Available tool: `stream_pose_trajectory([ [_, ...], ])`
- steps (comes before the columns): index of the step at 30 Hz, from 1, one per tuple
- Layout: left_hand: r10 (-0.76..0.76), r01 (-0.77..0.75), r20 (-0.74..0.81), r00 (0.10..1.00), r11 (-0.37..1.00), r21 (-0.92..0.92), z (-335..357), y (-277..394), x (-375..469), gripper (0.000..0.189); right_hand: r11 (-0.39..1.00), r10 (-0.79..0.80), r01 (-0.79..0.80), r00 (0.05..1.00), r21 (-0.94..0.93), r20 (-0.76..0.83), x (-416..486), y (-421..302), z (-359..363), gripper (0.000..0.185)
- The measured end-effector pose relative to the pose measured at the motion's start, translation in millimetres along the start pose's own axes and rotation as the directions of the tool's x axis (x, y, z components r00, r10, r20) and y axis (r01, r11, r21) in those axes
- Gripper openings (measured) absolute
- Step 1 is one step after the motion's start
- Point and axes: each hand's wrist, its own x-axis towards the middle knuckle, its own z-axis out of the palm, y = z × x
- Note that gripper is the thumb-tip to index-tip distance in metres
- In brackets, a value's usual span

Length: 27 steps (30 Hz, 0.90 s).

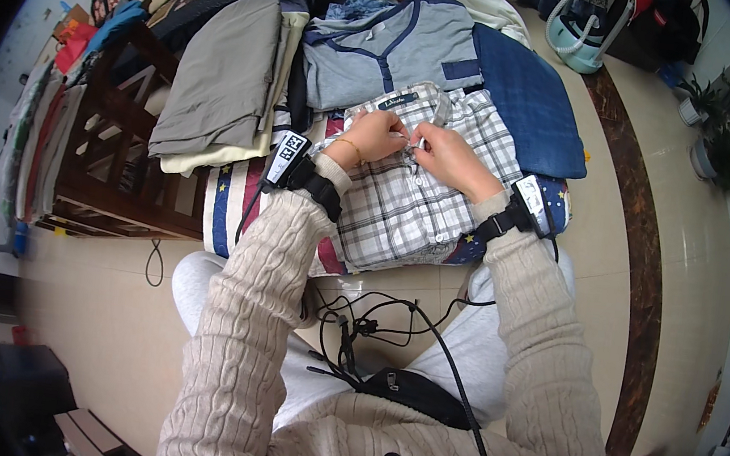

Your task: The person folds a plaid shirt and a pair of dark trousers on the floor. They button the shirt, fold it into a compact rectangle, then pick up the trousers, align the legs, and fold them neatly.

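Note:
A white and grey plaid button shirt (400, 212) lies on a patterned padded surface in front of me, its collar and neck label away from me. My left hand (379, 136) pinches the shirt's front just below the collar. From the other side my right hand (447, 158) pinches the same spot, its fingertips almost touching the left ones. The button there is hidden by the fingers. Lower down the placket, shirt buttons (439, 238) show.
Behind the shirt lies a grey henley shirt with navy trim (364, 59). Folded grey trousers (220, 76) are at the left, folded blue jeans (527, 105) at the right. A wooden rack (103, 151) stands left. Black cables (380, 328) hang over my lap.

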Motion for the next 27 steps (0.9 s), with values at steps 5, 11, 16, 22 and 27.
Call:
stream_pose_trajectory([
  [5,-0.029,0.048,0.054,0.998,0.915,-0.401,1,-3,1,0.016,0.999,0.035,-0.035,0.999,0.007,0.026,2,0,-1,0.014],
  [11,0.018,0.047,0.114,0.993,0.840,-0.541,-3,-2,-8,0.018,0.997,0.058,-0.057,0.998,-0.053,0.019,3,-5,-4,0.016],
  [16,-0.056,0.101,0.095,0.994,0.804,-0.586,0,-5,-8,0.019,0.991,0.097,-0.095,0.995,0.090,-0.023,2,-12,-5,0.033],
  [22,-0.063,0.080,0.051,0.997,0.853,-0.516,0,-4,-9,0.024,0.996,0.089,-0.089,0.993,0.010,-0.072,-3,-16,-6,0.049],
  [27,0.107,-0.106,-0.105,0.989,0.994,0.010,-4,13,-22,0.046,0.999,-0.018,0.023,0.991,0.042,-0.130,-3,-9,-12,0.040],
])
